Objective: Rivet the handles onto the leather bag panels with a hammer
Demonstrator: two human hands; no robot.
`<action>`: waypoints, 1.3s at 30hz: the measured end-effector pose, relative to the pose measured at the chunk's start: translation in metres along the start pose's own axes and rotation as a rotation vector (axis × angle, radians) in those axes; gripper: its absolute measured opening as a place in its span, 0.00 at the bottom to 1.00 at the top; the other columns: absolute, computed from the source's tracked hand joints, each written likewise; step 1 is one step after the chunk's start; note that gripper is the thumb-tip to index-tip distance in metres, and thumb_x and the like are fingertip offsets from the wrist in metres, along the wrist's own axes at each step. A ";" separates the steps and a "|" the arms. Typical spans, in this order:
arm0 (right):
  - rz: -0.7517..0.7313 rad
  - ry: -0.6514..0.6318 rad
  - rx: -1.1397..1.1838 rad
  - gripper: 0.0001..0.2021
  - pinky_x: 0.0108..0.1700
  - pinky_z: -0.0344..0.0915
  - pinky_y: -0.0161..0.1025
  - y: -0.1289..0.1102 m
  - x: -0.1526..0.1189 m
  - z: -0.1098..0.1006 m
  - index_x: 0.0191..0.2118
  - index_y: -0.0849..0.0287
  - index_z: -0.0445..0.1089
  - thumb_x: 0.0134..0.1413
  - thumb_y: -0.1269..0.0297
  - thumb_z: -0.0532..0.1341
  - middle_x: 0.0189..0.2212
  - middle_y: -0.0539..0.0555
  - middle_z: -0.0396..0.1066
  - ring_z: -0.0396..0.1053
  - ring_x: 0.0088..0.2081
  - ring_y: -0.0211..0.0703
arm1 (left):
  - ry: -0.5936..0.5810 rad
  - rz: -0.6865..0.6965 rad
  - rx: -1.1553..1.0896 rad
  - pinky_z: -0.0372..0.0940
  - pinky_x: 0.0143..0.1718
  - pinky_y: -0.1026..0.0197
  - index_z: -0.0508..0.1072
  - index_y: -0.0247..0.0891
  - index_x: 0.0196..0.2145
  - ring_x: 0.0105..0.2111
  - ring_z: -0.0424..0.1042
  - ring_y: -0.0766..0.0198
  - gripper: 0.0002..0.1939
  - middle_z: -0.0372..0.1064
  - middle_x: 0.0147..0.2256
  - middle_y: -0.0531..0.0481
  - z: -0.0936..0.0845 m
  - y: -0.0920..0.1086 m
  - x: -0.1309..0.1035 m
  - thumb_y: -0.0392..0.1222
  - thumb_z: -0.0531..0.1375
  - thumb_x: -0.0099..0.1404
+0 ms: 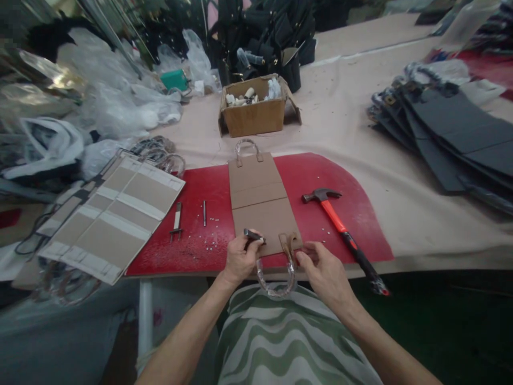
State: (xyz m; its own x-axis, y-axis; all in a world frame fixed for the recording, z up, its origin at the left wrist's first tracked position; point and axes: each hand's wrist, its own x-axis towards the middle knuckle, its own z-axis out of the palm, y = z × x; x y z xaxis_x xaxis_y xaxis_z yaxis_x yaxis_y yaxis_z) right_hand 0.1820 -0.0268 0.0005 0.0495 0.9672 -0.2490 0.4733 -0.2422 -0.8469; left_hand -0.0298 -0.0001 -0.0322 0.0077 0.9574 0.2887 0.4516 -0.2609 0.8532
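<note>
A tan bag panel (256, 187) lies flat on a red mat (344, 176), with a plastic-wrapped handle (247, 143) at its far end. A second wrapped handle (276, 291) hangs over the table edge at the near end. My left hand (241, 260) is closed around a short metal punch (252, 235), held tilted above the panel's near left corner. Beside the near right corner, my right hand (323, 267) has thumb and fingers pinched close to the handle's end; what they grip is hidden. To the right lies a claw hammer (334, 214) with an orange and black grip.
Left on the mat lie a pronged tool (177, 220), a thin metal rod (204, 213) and small scattered bits. Stacked panels (120, 208) overlap the mat's left side. A cardboard box (254, 117) stands behind; dark panels (452, 128) are piled right.
</note>
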 end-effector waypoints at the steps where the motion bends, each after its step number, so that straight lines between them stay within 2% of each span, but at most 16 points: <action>1: 0.075 -0.012 0.163 0.14 0.44 0.67 0.46 -0.001 -0.001 0.003 0.42 0.58 0.69 0.54 0.54 0.60 0.37 0.58 0.75 0.73 0.39 0.49 | 0.000 -0.003 -0.001 0.70 0.36 0.64 0.74 0.37 0.37 0.33 0.75 0.64 0.05 0.76 0.32 0.49 0.000 0.001 0.000 0.37 0.58 0.65; 5: 0.415 -0.024 0.777 0.14 0.40 0.71 0.44 -0.002 -0.011 0.006 0.37 0.59 0.69 0.49 0.56 0.67 0.37 0.59 0.76 0.75 0.37 0.49 | -0.008 -0.006 0.006 0.70 0.38 0.64 0.73 0.37 0.37 0.34 0.75 0.64 0.05 0.76 0.33 0.50 -0.005 0.005 -0.005 0.36 0.58 0.64; 9: 0.647 -0.108 1.032 0.06 0.34 0.71 0.38 0.011 -0.025 0.013 0.35 0.60 0.70 0.51 0.66 0.65 0.38 0.61 0.77 0.76 0.38 0.47 | -0.030 -0.052 -0.021 0.70 0.38 0.64 0.73 0.37 0.36 0.34 0.75 0.65 0.04 0.75 0.33 0.50 -0.015 0.007 -0.012 0.35 0.57 0.64; 11: 0.710 -0.209 1.098 0.05 0.29 0.69 0.33 0.023 -0.029 0.023 0.35 0.62 0.71 0.50 0.70 0.65 0.35 0.59 0.77 0.75 0.32 0.41 | -0.037 -0.067 -0.027 0.70 0.37 0.64 0.73 0.37 0.37 0.33 0.75 0.64 0.05 0.75 0.33 0.49 -0.018 0.007 -0.017 0.36 0.57 0.65; 13: 0.690 -0.340 1.161 0.08 0.23 0.62 0.28 0.037 -0.029 0.036 0.36 0.63 0.73 0.46 0.71 0.68 0.32 0.56 0.77 0.68 0.22 0.32 | -0.067 -0.041 -0.015 0.70 0.37 0.63 0.73 0.38 0.37 0.34 0.75 0.64 0.05 0.75 0.33 0.49 -0.020 0.006 -0.023 0.36 0.57 0.65; 15: 0.584 -0.487 1.191 0.12 0.18 0.56 0.27 0.047 -0.027 0.048 0.34 0.64 0.74 0.44 0.65 0.71 0.25 0.52 0.74 0.56 0.15 0.26 | -0.098 0.005 0.012 0.69 0.38 0.63 0.73 0.38 0.38 0.34 0.75 0.63 0.05 0.75 0.34 0.48 -0.020 0.006 -0.027 0.36 0.57 0.65; 17: 0.481 -0.578 1.178 0.15 0.17 0.52 0.28 0.053 -0.023 0.056 0.31 0.65 0.74 0.41 0.59 0.73 0.18 0.49 0.69 0.51 0.14 0.26 | -0.097 0.030 0.026 0.69 0.38 0.63 0.73 0.38 0.38 0.34 0.75 0.64 0.05 0.75 0.34 0.49 -0.021 0.006 -0.030 0.35 0.57 0.65; 18: 0.443 -0.596 1.159 0.16 0.18 0.54 0.29 0.053 -0.022 0.058 0.30 0.66 0.74 0.41 0.58 0.73 0.17 0.49 0.67 0.53 0.14 0.27 | -0.086 0.028 0.025 0.69 0.38 0.63 0.73 0.38 0.38 0.34 0.74 0.64 0.06 0.75 0.33 0.49 -0.022 0.006 -0.030 0.35 0.57 0.65; 20: 0.397 -0.601 1.161 0.15 0.26 0.62 0.32 0.048 -0.021 0.060 0.31 0.67 0.76 0.40 0.59 0.72 0.22 0.53 0.72 0.64 0.21 0.34 | -0.070 0.023 0.016 0.69 0.39 0.64 0.73 0.38 0.38 0.34 0.75 0.64 0.06 0.75 0.34 0.49 -0.023 0.006 -0.031 0.35 0.57 0.65; 22: 0.380 -0.591 1.241 0.15 0.41 0.68 0.39 0.041 -0.022 0.061 0.35 0.66 0.77 0.40 0.62 0.69 0.34 0.59 0.76 0.72 0.36 0.44 | -0.086 0.030 0.024 0.69 0.39 0.63 0.73 0.38 0.38 0.34 0.75 0.64 0.06 0.75 0.34 0.49 -0.024 0.007 -0.032 0.34 0.57 0.65; 25: 0.420 -0.624 1.407 0.17 0.58 0.60 0.50 0.031 -0.026 0.064 0.38 0.65 0.77 0.40 0.64 0.63 0.43 0.62 0.75 0.70 0.49 0.54 | -0.086 0.020 0.030 0.69 0.39 0.64 0.73 0.38 0.38 0.34 0.75 0.65 0.06 0.75 0.33 0.49 -0.024 0.010 -0.030 0.34 0.57 0.64; 28: 0.431 -0.658 1.497 0.19 0.63 0.53 0.53 0.027 -0.029 0.068 0.40 0.66 0.76 0.41 0.61 0.62 0.45 0.63 0.75 0.69 0.52 0.56 | -0.033 -0.035 -0.017 0.70 0.37 0.65 0.72 0.38 0.38 0.33 0.75 0.66 0.05 0.75 0.33 0.50 -0.024 0.016 -0.026 0.35 0.57 0.65; 31: 0.404 -0.650 1.522 0.20 0.61 0.55 0.55 0.025 -0.030 0.067 0.42 0.64 0.75 0.43 0.57 0.62 0.44 0.63 0.75 0.70 0.51 0.56 | -0.044 -0.075 -0.054 0.70 0.36 0.66 0.72 0.38 0.37 0.33 0.75 0.66 0.05 0.75 0.33 0.51 -0.024 0.021 -0.023 0.35 0.57 0.65; 34: 0.437 -0.614 1.481 0.21 0.55 0.63 0.53 0.019 -0.028 0.062 0.43 0.62 0.74 0.47 0.52 0.64 0.43 0.62 0.75 0.73 0.46 0.53 | -0.087 -0.066 -0.027 0.70 0.36 0.66 0.72 0.38 0.38 0.32 0.75 0.66 0.05 0.75 0.33 0.51 -0.021 0.021 -0.025 0.35 0.57 0.65; 37: 0.642 -0.517 1.298 0.23 0.42 0.70 0.42 0.008 -0.023 0.058 0.40 0.64 0.74 0.53 0.45 0.62 0.37 0.62 0.77 0.75 0.35 0.46 | -0.132 0.014 0.036 0.69 0.36 0.65 0.73 0.38 0.38 0.32 0.75 0.65 0.05 0.75 0.32 0.50 -0.016 0.017 -0.032 0.35 0.57 0.65; 39: 0.812 -0.426 1.140 0.25 0.32 0.70 0.36 0.000 -0.018 0.059 0.36 0.67 0.74 0.56 0.44 0.61 0.32 0.62 0.77 0.74 0.28 0.42 | -0.166 0.069 0.067 0.69 0.36 0.65 0.73 0.38 0.38 0.33 0.75 0.65 0.05 0.75 0.33 0.49 -0.015 0.015 -0.036 0.34 0.57 0.65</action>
State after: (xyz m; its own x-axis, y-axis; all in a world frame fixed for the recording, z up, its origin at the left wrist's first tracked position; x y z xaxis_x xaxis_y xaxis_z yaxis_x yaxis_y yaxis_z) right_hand 0.1296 -0.0489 -0.0224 -0.3964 0.4923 -0.7750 -0.5050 -0.8218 -0.2637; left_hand -0.0363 -0.0400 -0.0232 0.1852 0.9462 0.2655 0.5032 -0.3234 0.8014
